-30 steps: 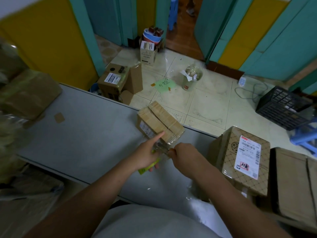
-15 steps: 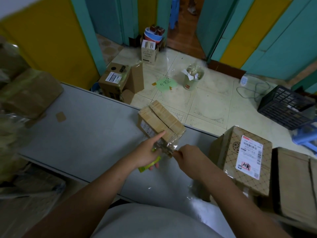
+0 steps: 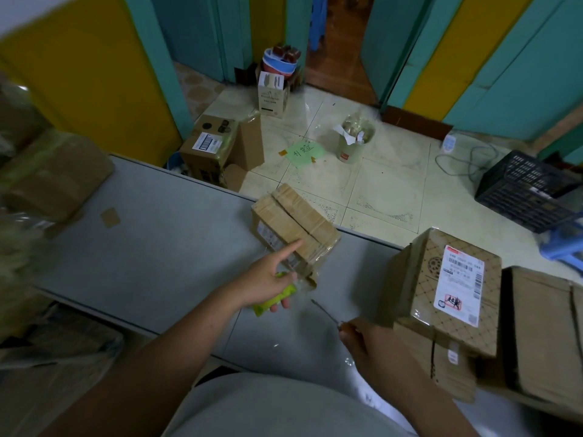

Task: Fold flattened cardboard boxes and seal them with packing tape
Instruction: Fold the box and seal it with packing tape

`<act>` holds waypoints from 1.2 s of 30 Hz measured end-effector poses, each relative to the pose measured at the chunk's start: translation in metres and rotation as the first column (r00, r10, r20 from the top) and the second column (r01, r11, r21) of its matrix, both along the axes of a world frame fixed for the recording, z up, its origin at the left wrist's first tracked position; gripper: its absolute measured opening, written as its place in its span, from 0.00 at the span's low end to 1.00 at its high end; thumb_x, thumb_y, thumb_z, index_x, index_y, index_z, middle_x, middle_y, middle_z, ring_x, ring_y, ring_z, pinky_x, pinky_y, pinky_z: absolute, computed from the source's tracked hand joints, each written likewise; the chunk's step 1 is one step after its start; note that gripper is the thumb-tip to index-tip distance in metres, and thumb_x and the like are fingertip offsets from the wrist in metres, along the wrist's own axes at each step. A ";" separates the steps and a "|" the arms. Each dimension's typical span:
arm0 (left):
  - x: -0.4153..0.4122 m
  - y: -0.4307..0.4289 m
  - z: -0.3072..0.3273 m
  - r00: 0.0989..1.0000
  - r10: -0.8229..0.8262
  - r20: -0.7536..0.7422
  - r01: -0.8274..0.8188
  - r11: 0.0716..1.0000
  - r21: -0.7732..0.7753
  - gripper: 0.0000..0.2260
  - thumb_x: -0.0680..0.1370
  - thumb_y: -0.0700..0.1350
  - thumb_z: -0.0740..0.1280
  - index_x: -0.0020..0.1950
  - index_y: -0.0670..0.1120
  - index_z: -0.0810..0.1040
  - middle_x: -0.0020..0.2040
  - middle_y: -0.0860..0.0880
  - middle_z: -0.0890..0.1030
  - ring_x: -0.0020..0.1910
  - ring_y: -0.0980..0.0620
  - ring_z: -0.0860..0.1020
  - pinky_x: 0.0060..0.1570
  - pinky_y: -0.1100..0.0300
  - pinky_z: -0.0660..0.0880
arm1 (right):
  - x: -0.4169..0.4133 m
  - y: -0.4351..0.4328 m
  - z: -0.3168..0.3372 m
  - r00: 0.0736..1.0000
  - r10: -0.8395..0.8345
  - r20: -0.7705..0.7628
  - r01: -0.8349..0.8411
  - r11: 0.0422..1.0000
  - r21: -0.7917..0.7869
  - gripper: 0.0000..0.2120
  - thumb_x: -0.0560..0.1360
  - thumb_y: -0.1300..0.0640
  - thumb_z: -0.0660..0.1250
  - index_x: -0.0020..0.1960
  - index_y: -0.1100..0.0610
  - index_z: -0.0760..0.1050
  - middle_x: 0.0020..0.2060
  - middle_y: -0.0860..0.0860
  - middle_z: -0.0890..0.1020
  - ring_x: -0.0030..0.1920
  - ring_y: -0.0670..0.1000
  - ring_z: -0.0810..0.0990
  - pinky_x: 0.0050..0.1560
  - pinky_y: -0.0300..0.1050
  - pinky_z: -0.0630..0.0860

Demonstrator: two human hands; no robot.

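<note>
Grey table. Far edge, middle: small taped box. Left edge: plastic-wrapped bundles, blurred; a flat brown scrap near them. Right edge: flattened cardboard stack, with a labelled parcel just beside it.

At left edge, bundles blurred, contents unclear. Most of green-handled tool hidden inside left hand. In right hand, pinched thin strip smeared, unidentifiable. At right edge, flat cardboard stack cut off. On patterned box, shipping label print unreadable.
</note>
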State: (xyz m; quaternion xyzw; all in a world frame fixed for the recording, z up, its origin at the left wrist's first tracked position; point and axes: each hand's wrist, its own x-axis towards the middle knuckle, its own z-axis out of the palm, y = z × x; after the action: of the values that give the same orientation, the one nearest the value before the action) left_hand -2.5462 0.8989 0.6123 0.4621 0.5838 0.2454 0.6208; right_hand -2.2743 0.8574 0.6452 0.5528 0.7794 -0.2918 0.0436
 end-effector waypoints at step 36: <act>-0.021 0.005 0.006 0.973 -0.207 -0.104 0.213 0.976 0.051 0.34 0.86 0.44 0.66 0.82 0.72 0.53 0.83 0.43 0.62 0.41 0.45 0.87 0.34 0.51 0.83 | -0.077 0.106 -0.053 0.977 0.136 -0.163 -0.020 0.823 0.568 0.13 0.70 0.43 0.75 0.52 0.47 0.82 0.49 0.44 0.79 0.55 0.52 0.73 0.52 0.47 0.65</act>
State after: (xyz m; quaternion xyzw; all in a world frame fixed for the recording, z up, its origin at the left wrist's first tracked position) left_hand -2.5676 0.9034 0.6178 0.5518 0.5536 0.1733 0.5992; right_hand -2.3518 0.9629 0.5921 0.4771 0.8530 -0.1000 -0.1861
